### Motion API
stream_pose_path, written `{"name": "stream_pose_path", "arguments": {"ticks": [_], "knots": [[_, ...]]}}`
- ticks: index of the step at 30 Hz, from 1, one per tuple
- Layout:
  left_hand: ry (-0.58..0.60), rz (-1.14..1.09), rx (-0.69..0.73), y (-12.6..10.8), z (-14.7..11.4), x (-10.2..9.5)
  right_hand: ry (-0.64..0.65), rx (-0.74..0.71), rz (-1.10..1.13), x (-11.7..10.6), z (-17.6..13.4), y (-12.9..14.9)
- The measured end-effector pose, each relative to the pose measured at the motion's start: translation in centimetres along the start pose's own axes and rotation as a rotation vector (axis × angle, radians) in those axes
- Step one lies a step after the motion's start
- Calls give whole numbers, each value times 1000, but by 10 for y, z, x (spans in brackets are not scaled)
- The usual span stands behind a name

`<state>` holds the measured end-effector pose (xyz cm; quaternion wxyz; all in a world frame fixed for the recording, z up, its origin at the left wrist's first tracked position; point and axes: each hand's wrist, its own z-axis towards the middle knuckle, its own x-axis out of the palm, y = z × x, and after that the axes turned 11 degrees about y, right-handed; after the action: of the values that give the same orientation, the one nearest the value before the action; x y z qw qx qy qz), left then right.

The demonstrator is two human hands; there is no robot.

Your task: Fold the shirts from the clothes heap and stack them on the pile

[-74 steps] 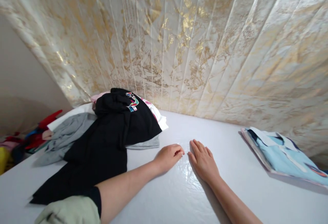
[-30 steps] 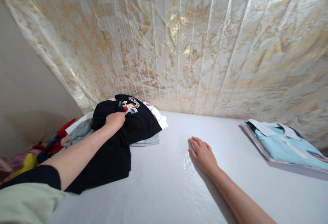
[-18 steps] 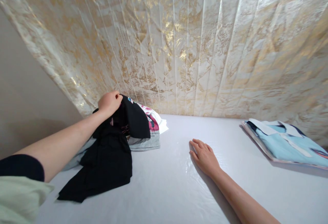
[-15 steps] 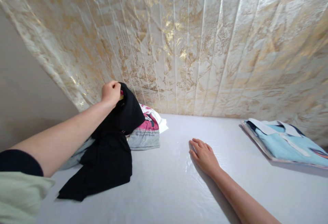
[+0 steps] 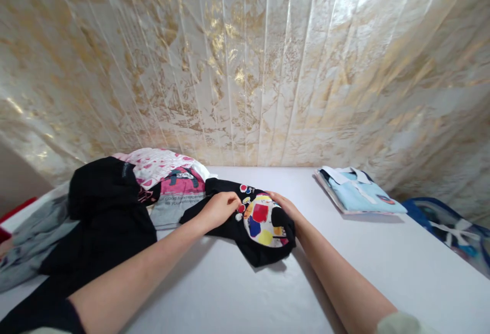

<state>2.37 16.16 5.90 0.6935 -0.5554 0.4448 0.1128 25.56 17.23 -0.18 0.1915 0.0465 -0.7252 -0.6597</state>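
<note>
A black T-shirt with a round, many-coloured print lies bunched on the white table in the middle of the head view. My left hand pinches the cloth near the small round patches of the print. At the shirt's right end, my right hand is closed around the edge, its fingers partly hidden behind the fabric. Left of the shirt is a loose heap with a black garment, a grey shirt with a pink print and a white cloth with pink marks.
A folded stack of clothes, light blue on top with a white collar, sits at the back right of the white table. Beyond the table's right edge is a blue bag with things inside. A shiny gold-patterned curtain hangs behind.
My left hand has brought the black T-shirt from the heap to the middle, where its print now shows. My right hand has gone from lying flat on the table to gripping the shirt.
</note>
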Motion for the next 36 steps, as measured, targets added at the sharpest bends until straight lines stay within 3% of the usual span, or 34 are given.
{"name": "stream_pose_path", "arguments": {"ticks": [3,6,9,12,15,17,21,25,27,28,32,33,36], "knots": [[-195,146,-185,47,4,6,-46,65,20,-15,1,1],[-327,297,-329,76,3,9,-35,158,17,-16,0,4],[-374,408,-417,85,0,19,-1,237,6,-10,-2,6],[-401,429,-383,86,-1,27,122,271,8,1,-6,8],[-433,331,-333,88,-1,27,278,258,-12,9,-11,14],[-471,202,-312,92,-1,23,312,224,-44,7,-13,20],[-438,-87,-261,97,0,13,126,175,-307,-18,-11,30],[-447,-330,-153,81,2,9,-321,15,-867,-29,-10,45],[-438,-412,-92,63,-1,9,-412,-120,-1037,-10,-18,53],[-398,-449,-76,52,-3,9,-355,-162,-1048,6,-24,56],[-121,-826,-159,11,-20,12,122,-60,-884,77,-48,42],[-64,-956,-177,4,-24,13,163,-41,-851,90,-51,34],[39,-1213,-133,-11,-34,19,54,-104,-756,106,-47,12]]}}
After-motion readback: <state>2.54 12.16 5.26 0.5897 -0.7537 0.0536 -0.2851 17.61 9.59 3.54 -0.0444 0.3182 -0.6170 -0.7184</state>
